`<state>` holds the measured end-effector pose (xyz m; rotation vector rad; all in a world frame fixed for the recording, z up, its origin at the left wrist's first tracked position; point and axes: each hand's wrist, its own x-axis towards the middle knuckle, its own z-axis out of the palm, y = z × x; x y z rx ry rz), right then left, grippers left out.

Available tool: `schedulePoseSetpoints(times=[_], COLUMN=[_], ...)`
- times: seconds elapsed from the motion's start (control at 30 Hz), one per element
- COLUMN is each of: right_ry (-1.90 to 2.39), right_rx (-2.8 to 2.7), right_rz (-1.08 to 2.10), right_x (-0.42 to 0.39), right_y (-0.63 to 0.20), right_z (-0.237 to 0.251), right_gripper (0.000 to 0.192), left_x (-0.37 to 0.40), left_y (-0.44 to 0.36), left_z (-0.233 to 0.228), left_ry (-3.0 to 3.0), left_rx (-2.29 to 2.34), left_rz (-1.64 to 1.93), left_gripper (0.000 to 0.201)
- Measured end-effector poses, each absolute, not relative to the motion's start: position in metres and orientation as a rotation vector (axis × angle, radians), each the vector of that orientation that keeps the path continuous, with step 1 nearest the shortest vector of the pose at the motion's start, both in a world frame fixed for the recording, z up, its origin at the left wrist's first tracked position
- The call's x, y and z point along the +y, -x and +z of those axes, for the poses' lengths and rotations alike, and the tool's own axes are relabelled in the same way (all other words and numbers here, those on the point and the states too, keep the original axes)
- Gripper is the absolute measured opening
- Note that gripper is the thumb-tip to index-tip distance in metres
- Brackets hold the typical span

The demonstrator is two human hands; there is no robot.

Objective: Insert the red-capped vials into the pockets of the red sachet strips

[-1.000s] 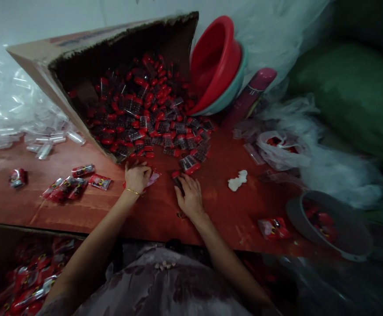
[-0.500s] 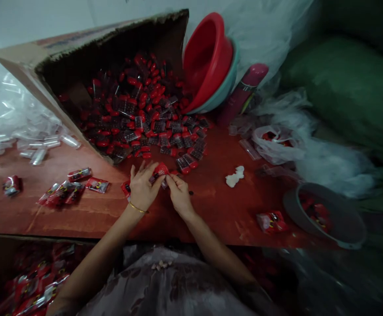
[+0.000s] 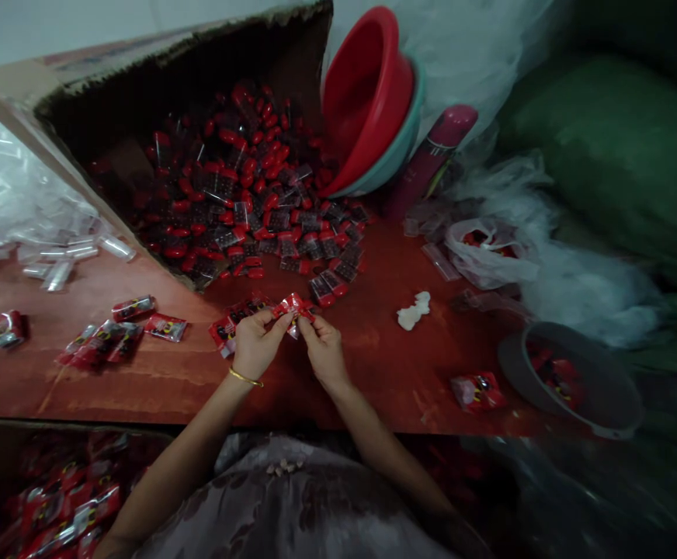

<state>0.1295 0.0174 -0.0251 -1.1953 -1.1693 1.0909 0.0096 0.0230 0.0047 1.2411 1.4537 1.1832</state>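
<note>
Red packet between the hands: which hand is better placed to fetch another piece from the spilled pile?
Probably the right hand: the nearest spilled pieces lie just beyond it, while the left hand also pinches the red packet.

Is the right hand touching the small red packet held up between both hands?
Touching. The head view shows the right hand fingertips pinching the red packet at one end, the left hand at the other.

Tipped carton (image 3: 157, 101) lies at the back left of the surface (image 3: 373, 365), small capped pieces (image 3: 257, 194) spilling from its mouth toward the near edge. Stacked basins (image 3: 373, 101) lean just right of the carton. Both hands meet before the spill: left hand (image 3: 255, 345), right hand (image 3: 324, 353), a packet (image 3: 295, 307) between them. Loose packets (image 3: 111, 338) lie left of the hands. Bowl (image 3: 571, 380) sits far right, near edge.
</note>
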Motion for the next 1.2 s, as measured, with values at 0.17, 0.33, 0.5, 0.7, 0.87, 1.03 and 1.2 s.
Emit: schedulePoseSetpoints(times=[0.17, 0.33, 0.5, 0.7, 0.87, 1.03, 1.2], right_ry=[1.300, 1.312, 1.293, 1.356, 1.341, 1.354, 1.593], right_rx=[-1.293, -1.316, -1.350, -1.378, -1.381, -1.369, -1.812], right_rz=[0.963, 0.958, 0.942, 0.917, 0.908, 0.895, 0.330], right_x=[0.011, 0.004, 0.004, 0.004, 0.005, 0.010, 0.024], right_y=[-0.126, -0.112, -0.111, -0.115, -0.112, -0.125, -0.152], right_z=[-0.027, -0.031, -0.032, -0.032, -0.032, -0.026, -0.026], right_gripper=[0.035, 0.041, 0.031, 0.033, 0.039, 0.043, 0.041], left_x=[0.012, 0.000, 0.000, -0.002, 0.000, 0.011, 0.015], left_y=[-0.009, -0.013, -0.008, -0.004, -0.008, -0.004, 0.003], left_z=[-0.006, -0.008, -0.004, -0.005, -0.004, 0.002, 0.007], left_ry=[-1.146, -1.112, -0.904, -0.627, -0.537, -0.322, -0.189], left_rx=[1.420, 1.435, 1.329, 1.233, 1.234, 1.218, 1.095], left_rz=[1.222, 1.287, 1.323, 1.278, 1.297, 1.293, 1.235], left_gripper=[0.021, 0.020, 0.027, 0.031, 0.031, 0.037, 0.038])
